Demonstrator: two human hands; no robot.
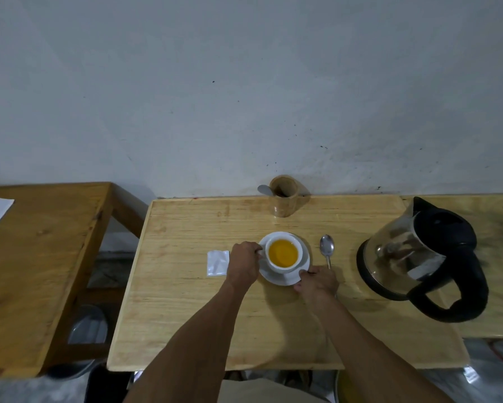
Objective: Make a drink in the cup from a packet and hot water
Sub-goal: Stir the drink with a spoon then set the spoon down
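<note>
A white cup (283,251) full of orange-yellow drink stands on a white saucer (273,276) in the middle of the wooden table (186,315). My left hand (243,264) is at the cup's left side, fingers closed on its handle. My right hand (317,282) pinches the saucer's front right rim. A white packet (217,263) lies flat just left of my left hand. A metal spoon (327,250) lies right of the saucer, bowl away from me. The glass kettle (422,261) with a black handle and lid stands at the right.
A wooden holder (283,196) with a spoon in it stands at the table's back edge by the wall. A second wooden table (40,257) with white paper is to the left, and a metal bowl (88,325) sits below it.
</note>
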